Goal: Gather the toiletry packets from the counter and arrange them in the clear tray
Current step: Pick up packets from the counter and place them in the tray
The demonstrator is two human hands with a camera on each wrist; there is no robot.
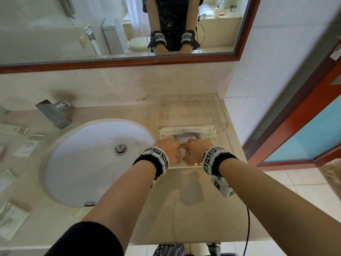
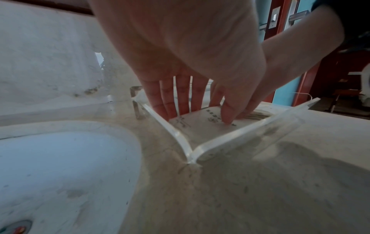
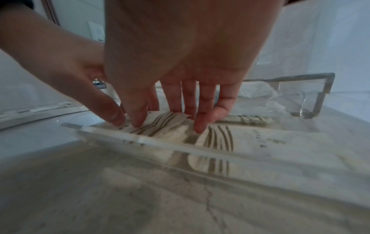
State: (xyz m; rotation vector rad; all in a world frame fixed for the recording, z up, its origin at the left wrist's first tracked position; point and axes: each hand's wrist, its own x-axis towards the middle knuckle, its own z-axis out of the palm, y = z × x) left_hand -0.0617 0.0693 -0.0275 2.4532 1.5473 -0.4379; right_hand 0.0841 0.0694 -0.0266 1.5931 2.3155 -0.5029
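The clear tray (image 1: 222, 117) stands on the counter right of the sink. Both my hands reach into its near end. My left hand (image 1: 168, 150) has straight fingers (image 2: 166, 101) down by the tray's left wall (image 2: 176, 133), and its thumb presses on a white printed packet (image 2: 200, 126). My right hand (image 1: 196, 150) presses straight fingers (image 3: 200, 125) on a white packet with olive stripes (image 3: 168, 125) inside the tray's near wall (image 3: 200, 152). Long white packets (image 1: 186, 129) and a grey packet (image 1: 185, 137) lie further in. Several more packets (image 1: 27, 149) lie on the counter left of the sink.
The white sink (image 1: 92, 163) with its chrome tap (image 1: 55, 115) sits between the tray and the loose packets (image 1: 11, 218) at far left. A red-framed mirror (image 1: 129, 61) hangs above. A wall and a door frame (image 1: 295, 126) close the right side.
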